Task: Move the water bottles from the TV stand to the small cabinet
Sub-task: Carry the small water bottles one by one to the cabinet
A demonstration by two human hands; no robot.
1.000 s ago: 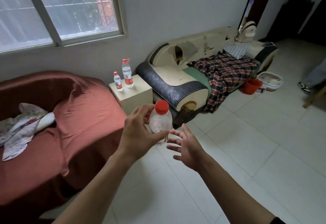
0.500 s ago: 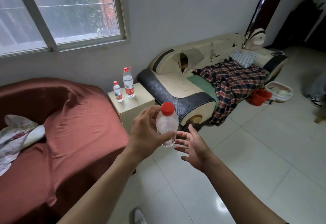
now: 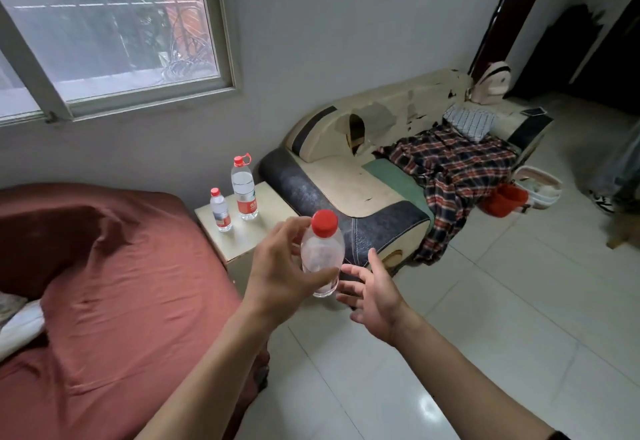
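Left hand [image 3: 277,271] grips a clear water bottle [image 3: 322,259] with red cap [image 3: 324,224], thumb across the lower front, fingers wrapped behind the upper body. Bottle upright, held in the air above the white tile floor [image 3: 485,318]. Label not visible on it; contents hard to tell.

Right hand [image 3: 375,295] just right of the held bottle, empty, fingers spread wide, palm turned toward the bottle. Fingertips near the bottle's lower side, contact cannot be told.

Beyond the grip and up-left: small cabinet [image 3: 266,231], beige top, partly hidden behind the left hand. Two bottles stand upright on its top, apart from each other: small bottle [image 3: 220,211] with red cap and red label toward the left, tall bottle [image 3: 244,190] with red cap, loop handle and red label just right of it, nearer the wall.

Left of the grip: bed with rust-red sheet [image 3: 114,301], touching the cabinet's left side. Right of and beyond the grip: worn cream-and-black sofa [image 3: 346,183], plaid blanket [image 3: 450,169] draped over its far part, striped pillow [image 3: 469,120] behind that. Red basin [image 3: 504,198] and a pale basket [image 3: 536,186] on the floor far right. Window [image 3: 104,30] up-left on the grey wall.
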